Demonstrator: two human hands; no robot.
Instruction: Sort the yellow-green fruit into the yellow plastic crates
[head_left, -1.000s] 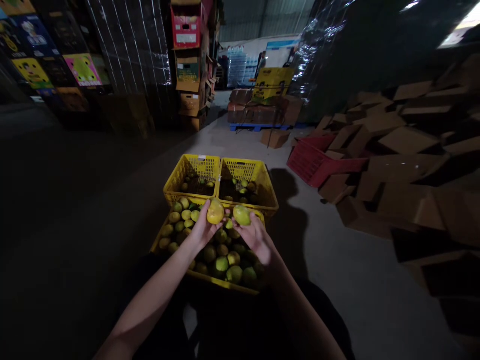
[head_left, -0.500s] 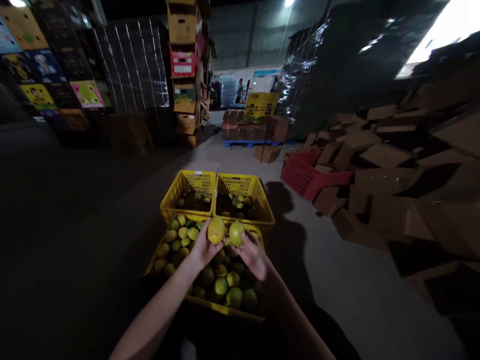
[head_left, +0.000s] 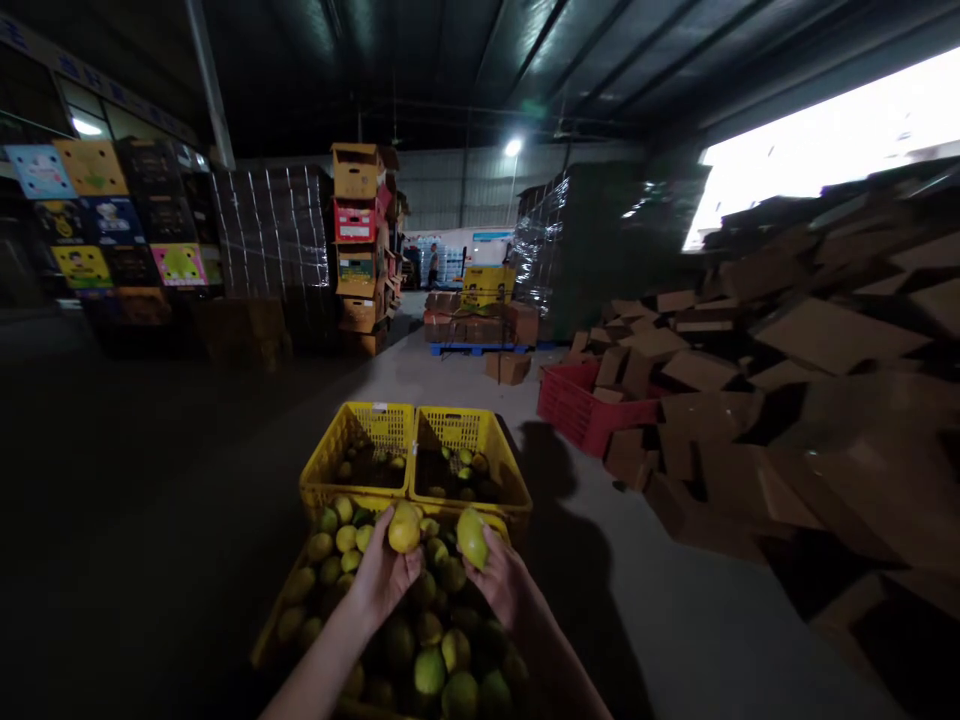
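My left hand (head_left: 385, 572) is closed round a yellow lemon (head_left: 404, 528), held up over the near crate. In my right hand (head_left: 501, 578) is a greener lemon (head_left: 472, 538), tilted and gripped along its right side. The two fruits are apart, with a small gap between them. Below both hands, a wide yellow plastic crate (head_left: 274, 612) is filled with many green and yellow lemons (head_left: 430, 670); my forearms hide part of them.
Beyond it stand two yellow crates, the left one (head_left: 319, 470) and the right one (head_left: 513, 470), each with some lemons at the bottom. A red crate (head_left: 564, 405) and heaped cardboard (head_left: 720, 450) lie to the right. Stacked boxes (head_left: 356, 265) and a loaded blue pallet (head_left: 476, 349) stand farther back.
The head view has tilted up, so everything sits lower in the picture. My hands have moved slightly apart, and the greener lemon has been turned in my right hand. Both lemons are still held.
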